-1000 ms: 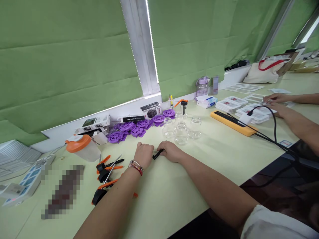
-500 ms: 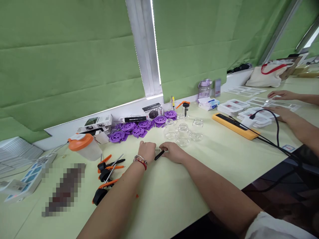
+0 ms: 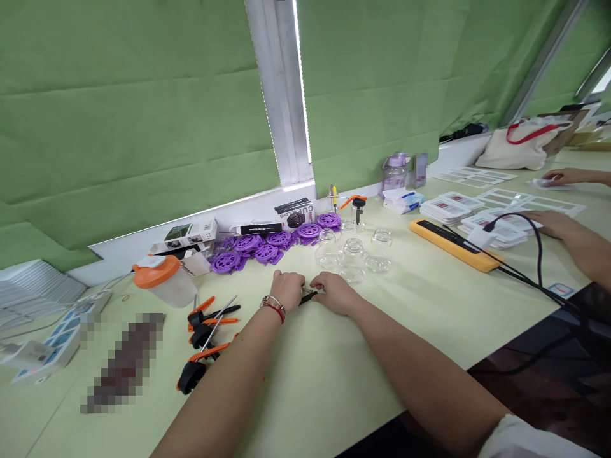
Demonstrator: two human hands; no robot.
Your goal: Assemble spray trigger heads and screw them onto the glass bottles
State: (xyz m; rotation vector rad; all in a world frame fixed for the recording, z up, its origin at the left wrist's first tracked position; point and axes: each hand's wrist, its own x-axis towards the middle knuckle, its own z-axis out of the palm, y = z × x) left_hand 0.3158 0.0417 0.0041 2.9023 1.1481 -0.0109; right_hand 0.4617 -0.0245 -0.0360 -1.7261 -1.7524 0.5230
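Observation:
My left hand [image 3: 287,290] is closed, its fingertips at one end of a small coil spring [image 3: 308,290]. My right hand [image 3: 335,294] pinches a short black rod-shaped part [image 3: 308,298], which slants just below the spring. The two hands almost meet over the table, and the fingers hide the ends of both parts. Beyond my right hand stand several clear jars [image 3: 353,257]. Left of my left forearm lie crank assemblies [image 3: 203,334] with orange handles, black round bodies and metal shafts.
Purple wheel-like plastic parts [image 3: 268,248] lie along the wall beside small boxes [image 3: 294,215]. An orange-lidded shaker [image 3: 165,280] and a white power strip [image 3: 62,337] are at left. A yellow power strip [image 3: 453,245] with cables lies at right, near a co-worker's hands [image 3: 548,222].
My hands have come closer together, and the spring now shows more clearly between them. At right, the co-worker's far hand has lifted away from the sheets with something whitish.

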